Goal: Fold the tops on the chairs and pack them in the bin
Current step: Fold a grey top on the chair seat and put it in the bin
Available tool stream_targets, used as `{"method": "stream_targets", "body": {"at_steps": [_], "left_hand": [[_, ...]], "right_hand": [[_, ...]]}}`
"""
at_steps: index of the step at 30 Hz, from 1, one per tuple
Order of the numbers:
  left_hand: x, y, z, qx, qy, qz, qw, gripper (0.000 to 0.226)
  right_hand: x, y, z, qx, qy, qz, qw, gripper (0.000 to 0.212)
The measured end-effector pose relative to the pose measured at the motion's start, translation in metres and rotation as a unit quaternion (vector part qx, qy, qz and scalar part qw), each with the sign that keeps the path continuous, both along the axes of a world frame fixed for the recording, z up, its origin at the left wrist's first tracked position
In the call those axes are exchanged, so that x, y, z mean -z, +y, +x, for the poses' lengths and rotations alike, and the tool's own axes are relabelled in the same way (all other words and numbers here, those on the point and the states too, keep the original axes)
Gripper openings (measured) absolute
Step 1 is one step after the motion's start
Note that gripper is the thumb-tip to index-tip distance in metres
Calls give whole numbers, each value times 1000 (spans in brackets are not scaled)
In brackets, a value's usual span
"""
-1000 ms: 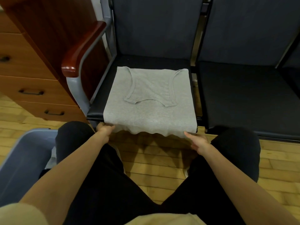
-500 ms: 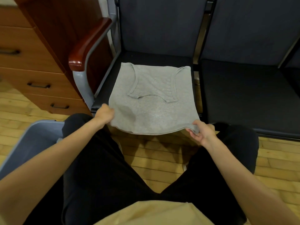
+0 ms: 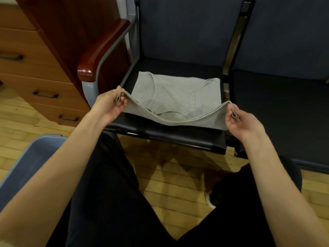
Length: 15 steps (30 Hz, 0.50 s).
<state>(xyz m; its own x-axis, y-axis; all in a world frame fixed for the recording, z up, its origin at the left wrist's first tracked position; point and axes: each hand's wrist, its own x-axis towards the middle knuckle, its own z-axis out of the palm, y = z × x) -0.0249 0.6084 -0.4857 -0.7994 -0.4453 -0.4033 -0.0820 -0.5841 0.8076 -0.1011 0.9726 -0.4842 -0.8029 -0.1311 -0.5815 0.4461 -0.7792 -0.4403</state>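
Note:
A grey tank top point(image 3: 178, 97) lies on the dark seat of the left chair point(image 3: 170, 134), neckline and straps toward the backrest. My left hand point(image 3: 110, 106) pinches the near left corner of its hem, and my right hand point(image 3: 243, 122) pinches the near right corner. Both corners are lifted above the seat, so the near part of the top rises and sags between my hands. The grey-blue bin point(image 3: 30, 163) stands on the floor at my left; what it holds is hidden.
A second dark chair point(image 3: 284, 107) adjoins on the right. The left chair has a reddish wooden armrest point(image 3: 99, 52). A wooden drawer unit point(image 3: 35, 68) stands at the far left. My knees in black trousers are below the seat on the wood floor point(image 3: 174, 175).
Both hands took the hem's near corners at the seat's front edge and have raised them up and toward the backrest. The hem no longer hangs over the seat edge.

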Motion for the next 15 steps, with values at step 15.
{"method": "stream_targets", "body": {"at_steps": [15], "left_hand": [[40,-39,-172,-107,72,197,972,8]], "right_hand": [[48,-42,-194,43,-53,-83,994,29]]}}
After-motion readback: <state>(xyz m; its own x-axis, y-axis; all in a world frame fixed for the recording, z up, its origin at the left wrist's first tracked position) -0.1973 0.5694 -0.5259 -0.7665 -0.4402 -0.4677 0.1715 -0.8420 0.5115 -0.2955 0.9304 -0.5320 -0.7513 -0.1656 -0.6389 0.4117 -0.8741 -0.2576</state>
